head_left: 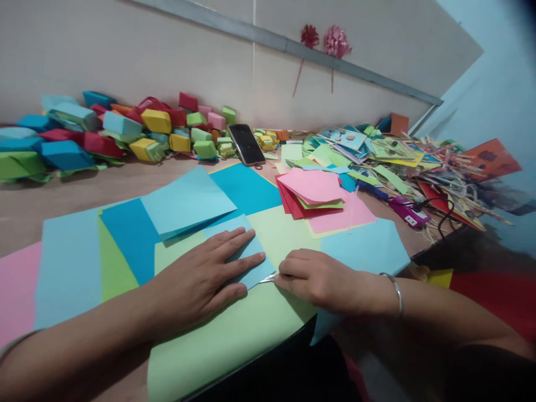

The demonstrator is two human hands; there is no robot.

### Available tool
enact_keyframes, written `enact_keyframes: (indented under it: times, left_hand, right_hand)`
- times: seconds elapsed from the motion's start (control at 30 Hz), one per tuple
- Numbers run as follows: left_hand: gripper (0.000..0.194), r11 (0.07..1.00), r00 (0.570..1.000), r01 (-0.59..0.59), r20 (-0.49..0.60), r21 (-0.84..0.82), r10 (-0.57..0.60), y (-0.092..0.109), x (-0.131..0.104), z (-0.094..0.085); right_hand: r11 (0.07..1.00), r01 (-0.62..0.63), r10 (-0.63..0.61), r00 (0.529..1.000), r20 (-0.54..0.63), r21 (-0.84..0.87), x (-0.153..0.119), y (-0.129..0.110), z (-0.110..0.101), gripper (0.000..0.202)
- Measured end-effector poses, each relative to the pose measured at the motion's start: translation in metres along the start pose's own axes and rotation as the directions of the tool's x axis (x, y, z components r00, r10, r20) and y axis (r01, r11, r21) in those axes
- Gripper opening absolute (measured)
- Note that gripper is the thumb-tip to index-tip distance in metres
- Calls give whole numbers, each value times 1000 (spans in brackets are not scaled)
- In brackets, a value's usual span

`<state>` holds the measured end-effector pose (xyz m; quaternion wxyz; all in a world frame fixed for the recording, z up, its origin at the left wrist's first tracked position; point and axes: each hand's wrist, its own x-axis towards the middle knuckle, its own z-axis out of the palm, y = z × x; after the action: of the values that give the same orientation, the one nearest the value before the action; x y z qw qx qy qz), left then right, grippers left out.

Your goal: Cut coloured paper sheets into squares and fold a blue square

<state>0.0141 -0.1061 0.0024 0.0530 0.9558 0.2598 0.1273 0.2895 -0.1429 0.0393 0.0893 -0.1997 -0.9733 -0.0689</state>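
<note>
My left hand (224, 265) lies flat, fingers spread, pressing on a small light blue sheet of paper (254, 277). My right hand (320, 282) is closed around a thin silvery blade-like tool (268, 278), most of it hidden in the fist. Its tip touches the right-hand edge of the light blue sheet. Beneath both hands is a large pale green sheet (234, 346) that hangs over the table's front edge. A folded light blue sheet (188, 201) rests just beyond my left hand.
Coloured paper boxes (121, 125) are heaped at the back left, beside a phone (246, 145). Pink and red cut papers (312, 187) lie stacked beyond my right hand. Sticks and card pieces (389, 151) pile up at the right, near a purple power socket (409, 212) with a black cable.
</note>
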Motion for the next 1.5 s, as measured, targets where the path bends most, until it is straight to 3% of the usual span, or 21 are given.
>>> enact_keyframes:
  times: [0.3, 0.67, 0.93, 1.03, 1.17, 1.27, 1.37, 1.43, 1.5]
  left_hand:
    - [52, 1000, 999, -21, -26, 5, 21, -2, 0, 3]
    - [53, 976, 978, -127, -142, 177, 153, -8, -1, 2]
    - [59, 955, 974, -142, -133, 261, 182, -15, -2, 0]
    - [59, 949, 969, -168, -133, 268, 209, -19, -3, 2]
    - [60, 957, 960, -128, -210, 261, 186, -15, -3, 0]
    - [64, 945, 943, -132, -255, 299, 213, -13, -1, 0]
    - [65, 940, 946, -109, -258, 322, 197, -15, -3, 8]
    - [61, 953, 948, -63, -280, 295, 149, -15, -7, 17]
    - [57, 970, 950, 6, -303, 243, 70, -13, -11, 25]
  right_hand:
    - [996, 87, -90, 992, -84, -34, 20, -12, 9, 31]
    - [988, 141, -138, 989, 48, -62, 37, -17, 1, 33]
    - [979, 197, -201, 973, 117, 43, 52, -26, -6, 32]
    - [994, 100, -102, 994, 42, 42, 46, -20, -16, 35]
    - [986, -152, 148, 987, -59, -70, 12, 13, -16, 28]
    - [927, -370, 369, 929, -29, -57, -15, 42, -2, 20]
    - [907, -420, 420, 907, -7, 36, -32, 61, 6, 17]
    - [891, -448, 452, 891, -38, 77, -34, 72, 1, 17]
    - [836, -545, 548, 834, -59, 69, -31, 90, -12, 18]
